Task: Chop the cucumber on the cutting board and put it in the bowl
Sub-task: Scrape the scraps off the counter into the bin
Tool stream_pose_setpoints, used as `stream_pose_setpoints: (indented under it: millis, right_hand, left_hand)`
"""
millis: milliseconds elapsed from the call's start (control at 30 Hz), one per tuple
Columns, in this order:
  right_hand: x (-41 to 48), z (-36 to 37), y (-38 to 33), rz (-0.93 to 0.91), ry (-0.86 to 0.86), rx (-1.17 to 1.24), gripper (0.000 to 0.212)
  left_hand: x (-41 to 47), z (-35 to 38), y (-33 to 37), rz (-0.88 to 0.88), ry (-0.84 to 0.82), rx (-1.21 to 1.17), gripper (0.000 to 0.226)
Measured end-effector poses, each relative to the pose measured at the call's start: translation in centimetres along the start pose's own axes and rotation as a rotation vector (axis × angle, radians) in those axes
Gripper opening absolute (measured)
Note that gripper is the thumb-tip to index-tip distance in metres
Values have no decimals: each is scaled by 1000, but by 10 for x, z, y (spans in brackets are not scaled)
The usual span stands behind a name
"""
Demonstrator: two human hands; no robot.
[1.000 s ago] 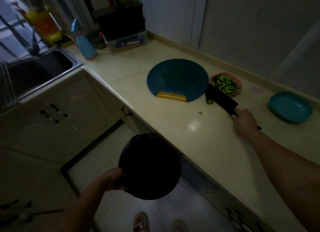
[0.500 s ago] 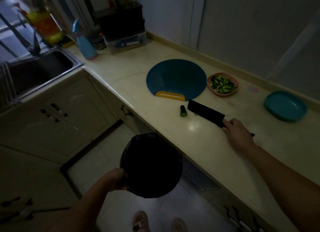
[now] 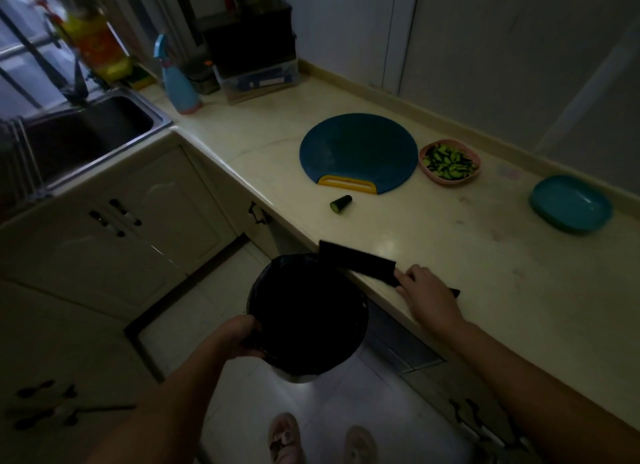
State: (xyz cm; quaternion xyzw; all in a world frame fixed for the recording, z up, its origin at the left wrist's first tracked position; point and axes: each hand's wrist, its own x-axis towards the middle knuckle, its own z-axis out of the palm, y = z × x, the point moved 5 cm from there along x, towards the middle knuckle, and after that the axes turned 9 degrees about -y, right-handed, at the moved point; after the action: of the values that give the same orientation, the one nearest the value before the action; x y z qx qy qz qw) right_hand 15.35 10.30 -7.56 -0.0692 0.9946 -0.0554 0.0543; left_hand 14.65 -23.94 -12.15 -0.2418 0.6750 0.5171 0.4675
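Observation:
A round blue cutting board (image 3: 358, 151) with a yellow handle lies bare on the counter. Just right of it a pink bowl (image 3: 423, 162) holds chopped cucumber (image 3: 450, 161). A cucumber end piece (image 3: 341, 204) lies on the counter in front of the board. My right hand (image 3: 427, 295) grips the handle of a black cleaver (image 3: 356, 261), whose blade reaches over the counter's front edge. My left hand (image 3: 242, 337) holds the rim of a bin lined with a black bag (image 3: 306, 313), lifted below that edge under the blade tip.
A teal dish (image 3: 570, 203) sits at the far right of the counter (image 3: 485, 255). A sink (image 3: 83, 134), a blue spray bottle (image 3: 178, 82) and a black box on a clear container (image 3: 256, 58) stand at the back left. My feet show below on the tiled floor.
The cleaver has swept from beside the pink bowl across the counter to its front edge. The cucumber end piece was pushed toward the edge, then left behind. The bin stays held.

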Motion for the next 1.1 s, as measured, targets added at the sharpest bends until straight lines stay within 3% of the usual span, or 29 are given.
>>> stream_pose_setpoints:
  millis: [167,300,433,567,1100]
  right_hand:
    - [-12,8,-31,-92,-36,-16,45]
    - [21,-8,-9,119,-5,138,37]
    - [71,-30,21,286,54,169,40]
    - [109,-37,39,388,-1,187,40]
    - [166,-29,12,176,-155,118,40]
  left_hand:
    - [-5,-1,2,-4,-15,-43,29]
    - [0,-17,-2,-14,-29,-61,41]
    - [-3,-28,-1,-16,-5,-86,38]
    - [-2,-39,3,-13,24,-127,39]
    - [24,-76,22,39,97,-258,42]
